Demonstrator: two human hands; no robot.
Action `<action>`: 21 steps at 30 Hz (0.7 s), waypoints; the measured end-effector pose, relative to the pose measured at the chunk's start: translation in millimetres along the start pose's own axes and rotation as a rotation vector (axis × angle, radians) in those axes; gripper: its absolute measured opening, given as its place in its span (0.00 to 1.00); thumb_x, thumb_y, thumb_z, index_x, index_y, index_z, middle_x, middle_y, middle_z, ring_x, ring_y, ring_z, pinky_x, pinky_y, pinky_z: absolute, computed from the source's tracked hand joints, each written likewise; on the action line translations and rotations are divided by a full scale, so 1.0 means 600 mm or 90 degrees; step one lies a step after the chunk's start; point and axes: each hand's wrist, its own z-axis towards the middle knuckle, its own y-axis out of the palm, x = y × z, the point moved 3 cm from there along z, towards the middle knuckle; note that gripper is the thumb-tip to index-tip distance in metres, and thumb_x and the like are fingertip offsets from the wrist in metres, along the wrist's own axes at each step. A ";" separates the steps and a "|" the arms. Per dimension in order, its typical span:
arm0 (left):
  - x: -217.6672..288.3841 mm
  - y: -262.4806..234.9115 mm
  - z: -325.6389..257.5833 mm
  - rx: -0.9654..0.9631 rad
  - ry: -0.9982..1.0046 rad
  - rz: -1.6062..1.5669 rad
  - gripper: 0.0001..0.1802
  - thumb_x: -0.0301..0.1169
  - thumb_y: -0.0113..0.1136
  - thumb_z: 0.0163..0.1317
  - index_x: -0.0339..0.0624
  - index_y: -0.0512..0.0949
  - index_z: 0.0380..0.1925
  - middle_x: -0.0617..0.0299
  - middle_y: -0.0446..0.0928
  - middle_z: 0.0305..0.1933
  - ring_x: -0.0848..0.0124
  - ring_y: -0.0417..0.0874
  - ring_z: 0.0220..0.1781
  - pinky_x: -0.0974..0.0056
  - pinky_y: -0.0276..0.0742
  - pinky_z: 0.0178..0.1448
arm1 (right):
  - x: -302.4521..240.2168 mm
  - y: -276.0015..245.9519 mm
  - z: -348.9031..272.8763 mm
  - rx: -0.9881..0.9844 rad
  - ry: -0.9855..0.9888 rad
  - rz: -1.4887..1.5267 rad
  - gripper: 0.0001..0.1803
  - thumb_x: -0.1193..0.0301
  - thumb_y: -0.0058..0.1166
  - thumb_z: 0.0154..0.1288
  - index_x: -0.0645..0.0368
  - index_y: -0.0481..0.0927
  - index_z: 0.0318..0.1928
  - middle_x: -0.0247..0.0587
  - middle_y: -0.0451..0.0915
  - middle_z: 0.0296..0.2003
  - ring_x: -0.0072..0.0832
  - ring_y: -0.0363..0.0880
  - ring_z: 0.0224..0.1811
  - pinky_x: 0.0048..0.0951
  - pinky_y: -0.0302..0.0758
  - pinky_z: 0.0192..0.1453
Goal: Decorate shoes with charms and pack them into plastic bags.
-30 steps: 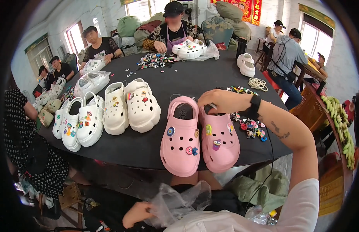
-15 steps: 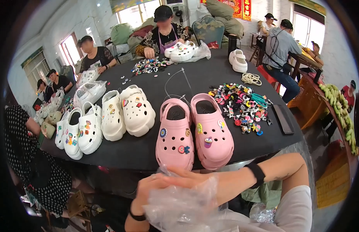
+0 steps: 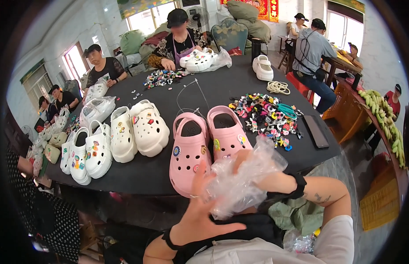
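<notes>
A person's 2 bare hands hold a crumpled clear plastic bag (image 3: pixel 244 178) at the near edge of a round black table (image 3: pixel 222 88), at about 6 o'clock. The left hand (image 3: pixel 204 215) is spread, fingers fanned upward, pressing the bag from below. The right hand (image 3: pixel 253 174), with a black band at the wrist, is mostly hidden inside the bag; whether it is pinching or spread cannot be told. The bag overlaps the toes of 2 pink clogs (image 3: pixel 206 145), which stand side by side on the table just beyond the hands and carry small charms. At 1 o'clock from the clogs lies a heap of colourful shoe charms (image 3: pixel 266 116), with a dark phone (image 3: pixel 315 130) beside it at 3 o'clock. At 9 o'clock stand several white clogs (image 3: pixel 134 130), some decorated. At the far 12 o'clock edge, a seated person (image 3: pixel 180 37) works beside more white clogs.
</notes>
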 end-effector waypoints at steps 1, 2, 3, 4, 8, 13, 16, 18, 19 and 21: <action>-0.010 0.008 0.002 -0.001 -0.002 0.002 0.37 0.31 0.78 0.43 0.53 0.74 0.56 0.41 0.49 0.73 0.48 0.64 0.68 0.48 0.65 0.67 | 0.010 0.014 -0.006 -0.041 0.014 0.096 0.15 0.69 0.61 0.57 0.60 0.76 0.43 0.38 0.77 0.43 0.25 0.76 0.46 0.29 0.73 0.48; -0.015 0.014 0.002 0.006 0.117 0.136 0.32 0.29 0.77 0.42 0.53 0.78 0.51 0.42 0.52 0.72 0.47 0.66 0.66 0.48 0.67 0.65 | 0.012 0.027 -0.010 -0.040 0.120 0.029 0.18 0.66 0.63 0.57 0.60 0.76 0.45 0.37 0.76 0.44 0.25 0.74 0.48 0.28 0.72 0.50; -0.017 0.020 0.001 0.014 0.235 0.269 0.27 0.27 0.76 0.40 0.53 0.82 0.45 0.43 0.56 0.71 0.46 0.67 0.64 0.48 0.68 0.63 | 0.002 0.023 -0.012 -0.039 0.120 0.028 0.18 0.66 0.63 0.57 0.60 0.76 0.45 0.37 0.76 0.44 0.25 0.74 0.48 0.28 0.72 0.50; -0.025 0.010 0.002 0.025 0.217 0.233 0.25 0.23 0.73 0.38 0.52 0.83 0.42 0.46 0.66 0.65 0.47 0.71 0.59 0.49 0.71 0.58 | -0.019 0.015 -0.015 -0.021 0.054 0.107 0.21 0.65 0.64 0.58 0.61 0.74 0.49 0.37 0.74 0.47 0.26 0.73 0.50 0.29 0.71 0.53; -0.050 -0.015 -0.008 0.082 0.212 0.150 0.24 0.20 0.69 0.42 0.47 0.82 0.43 0.46 0.73 0.58 0.47 0.75 0.55 0.51 0.72 0.56 | -0.088 -0.011 -0.011 -0.009 0.022 0.375 0.46 0.66 0.71 0.51 0.60 0.57 0.66 0.43 0.62 0.62 0.33 0.62 0.67 0.37 0.65 0.67; -0.066 -0.012 -0.016 0.117 -0.208 -0.290 0.19 0.21 0.61 0.52 0.34 0.79 0.47 0.49 0.78 0.51 0.51 0.76 0.59 0.51 0.72 0.61 | -0.112 -0.001 -0.029 -0.098 -0.182 -0.131 0.43 0.71 0.68 0.54 0.45 0.63 0.70 0.59 0.50 0.69 0.51 0.54 0.72 0.41 0.60 0.71; -0.080 0.028 -0.051 -0.006 -0.121 -0.142 0.24 0.27 0.65 0.55 0.37 0.75 0.53 0.53 0.77 0.54 0.56 0.75 0.61 0.53 0.69 0.65 | -0.096 0.010 -0.022 -0.141 -0.204 -0.236 0.40 0.74 0.66 0.50 0.41 0.70 0.66 0.65 0.54 0.67 0.58 0.56 0.70 0.44 0.63 0.70; -0.063 0.035 -0.038 -0.160 -0.252 -0.260 0.33 0.33 0.68 0.55 0.43 0.68 0.62 0.52 0.69 0.64 0.56 0.71 0.65 0.54 0.66 0.67 | -0.089 -0.002 -0.017 -0.125 -0.245 -0.197 0.32 0.76 0.62 0.52 0.49 0.75 0.61 0.61 0.67 0.61 0.53 0.66 0.65 0.42 0.68 0.66; -0.044 0.022 -0.009 -0.158 -0.247 -0.262 0.33 0.33 0.68 0.55 0.43 0.68 0.62 0.52 0.69 0.64 0.56 0.71 0.65 0.54 0.66 0.67 | -0.086 -0.016 -0.013 -0.127 -0.246 -0.202 0.32 0.76 0.62 0.52 0.49 0.75 0.61 0.61 0.67 0.61 0.53 0.66 0.65 0.42 0.68 0.66; 0.005 0.000 0.033 -0.242 -0.050 -0.076 0.35 0.33 0.69 0.55 0.45 0.67 0.63 0.49 0.64 0.67 0.54 0.69 0.67 0.52 0.65 0.67 | -0.069 -0.051 0.005 -0.052 -0.190 -0.184 0.26 0.77 0.62 0.52 0.55 0.77 0.55 0.54 0.77 0.52 0.43 0.76 0.57 0.37 0.73 0.60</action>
